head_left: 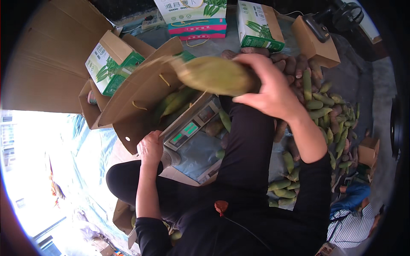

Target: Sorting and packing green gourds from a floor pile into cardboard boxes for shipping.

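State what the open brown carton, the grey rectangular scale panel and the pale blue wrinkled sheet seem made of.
Open brown carton: matt cardboard, probably corrugated; folded flaps suggest it.
Grey rectangular scale panel: likely smooth plastic or painted metal, its edges straight and rigid; I can't tell which.
Pale blue sheet: probably glossy plastic film, given wrinkles and glare.

An open carton (143,79) is set beyond the scale display (184,133), with radishes (175,103) laid inside and the left hand (150,147) placed at its near edge. A single radish (215,76) is held in the right hand (273,87). Farther right, a radish heap (326,100) is spread, with sweet potatoes (290,66) piled behind; handled boxes (194,13) are stacked at the back.
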{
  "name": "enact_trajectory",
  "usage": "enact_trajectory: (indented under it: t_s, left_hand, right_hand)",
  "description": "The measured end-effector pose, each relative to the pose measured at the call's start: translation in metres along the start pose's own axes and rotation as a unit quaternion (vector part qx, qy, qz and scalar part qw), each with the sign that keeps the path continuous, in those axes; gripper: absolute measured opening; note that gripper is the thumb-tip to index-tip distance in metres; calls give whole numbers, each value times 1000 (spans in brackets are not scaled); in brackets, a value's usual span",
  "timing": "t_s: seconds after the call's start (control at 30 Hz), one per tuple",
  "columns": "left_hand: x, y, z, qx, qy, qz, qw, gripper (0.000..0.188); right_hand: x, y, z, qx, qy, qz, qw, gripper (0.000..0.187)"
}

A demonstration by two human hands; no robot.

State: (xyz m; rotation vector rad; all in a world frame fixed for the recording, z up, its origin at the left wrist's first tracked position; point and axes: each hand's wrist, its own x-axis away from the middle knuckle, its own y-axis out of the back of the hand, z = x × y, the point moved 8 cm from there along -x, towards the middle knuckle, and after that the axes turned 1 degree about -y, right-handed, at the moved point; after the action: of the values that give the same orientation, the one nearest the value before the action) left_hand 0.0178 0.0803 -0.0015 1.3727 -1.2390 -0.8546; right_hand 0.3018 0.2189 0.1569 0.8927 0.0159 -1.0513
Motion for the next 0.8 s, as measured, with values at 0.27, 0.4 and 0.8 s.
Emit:
enact_trajectory:
  t_s: [0.27,0.4,0.8]
  left_hand:
    - [-1,-2,1,-1,-16,6,1000,15]
    - [-1,-14,7,-47,-47,11,998,14]
    - [-2,-8,-9,8,-82,-4,997,12]
  right_hand:
    - [-44,-143,40,14,84,109,990,52]
    - [-45,-188,22,121,69,194,971,47]
    - [7,-51,-24,38,-57,15,998,30]
